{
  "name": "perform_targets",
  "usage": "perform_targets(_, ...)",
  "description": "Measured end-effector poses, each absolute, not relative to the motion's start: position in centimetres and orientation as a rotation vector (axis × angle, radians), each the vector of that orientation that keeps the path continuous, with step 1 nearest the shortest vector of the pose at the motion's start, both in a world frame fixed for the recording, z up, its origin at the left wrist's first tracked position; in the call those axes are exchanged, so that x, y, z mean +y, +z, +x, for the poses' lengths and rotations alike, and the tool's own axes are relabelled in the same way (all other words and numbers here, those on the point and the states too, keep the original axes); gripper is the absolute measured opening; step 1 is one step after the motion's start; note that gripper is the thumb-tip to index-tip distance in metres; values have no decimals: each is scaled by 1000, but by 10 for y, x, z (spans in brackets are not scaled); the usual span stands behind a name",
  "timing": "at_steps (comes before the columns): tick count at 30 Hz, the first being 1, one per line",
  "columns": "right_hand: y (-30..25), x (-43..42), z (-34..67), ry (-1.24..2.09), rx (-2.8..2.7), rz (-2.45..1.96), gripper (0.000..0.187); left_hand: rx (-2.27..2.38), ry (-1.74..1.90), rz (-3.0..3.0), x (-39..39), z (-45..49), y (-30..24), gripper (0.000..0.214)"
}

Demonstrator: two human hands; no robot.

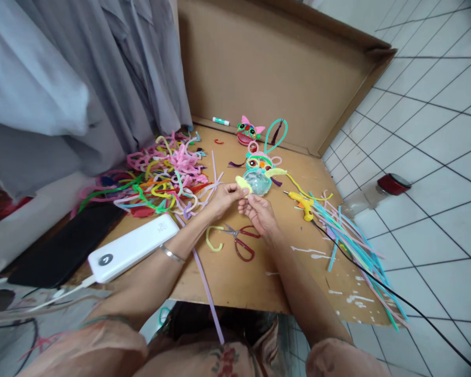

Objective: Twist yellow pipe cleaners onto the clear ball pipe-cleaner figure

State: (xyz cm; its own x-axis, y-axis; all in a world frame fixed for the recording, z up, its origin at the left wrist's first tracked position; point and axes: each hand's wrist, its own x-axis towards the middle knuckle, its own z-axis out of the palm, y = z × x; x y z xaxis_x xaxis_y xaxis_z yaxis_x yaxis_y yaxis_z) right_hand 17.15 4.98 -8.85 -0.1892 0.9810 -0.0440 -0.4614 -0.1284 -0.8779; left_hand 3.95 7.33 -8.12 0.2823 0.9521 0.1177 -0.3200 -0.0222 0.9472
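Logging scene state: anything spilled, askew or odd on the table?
Yes: whitish streaks on the right of the tabletop, perhaps a dried spill. Also, a long lilac strip juts past the front edge.

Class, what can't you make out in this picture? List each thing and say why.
All in the head view:
Yellow piece: its lower end, hidden by the left hand and right hand.
Black cord: its far end, cut off near the lower right corner.
White power bank: its small grey print, too blurred to read.
Pipe cleaner heap: the bottom strands, hidden by those on top.
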Motion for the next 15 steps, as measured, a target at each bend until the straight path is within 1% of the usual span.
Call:
perform_targets(3,-91,50,171,1403,-977,-900,29,675,1150,1183,74,40,-83,39)
perform_targets(8,-93,51,168,1157,-1041,-1013,28,704,1312,1109,79,41,-85,52)
perform_targets(15,-93,48,165,975,-1151,-1121,24,704,1363,1195,78,39,-83,40)
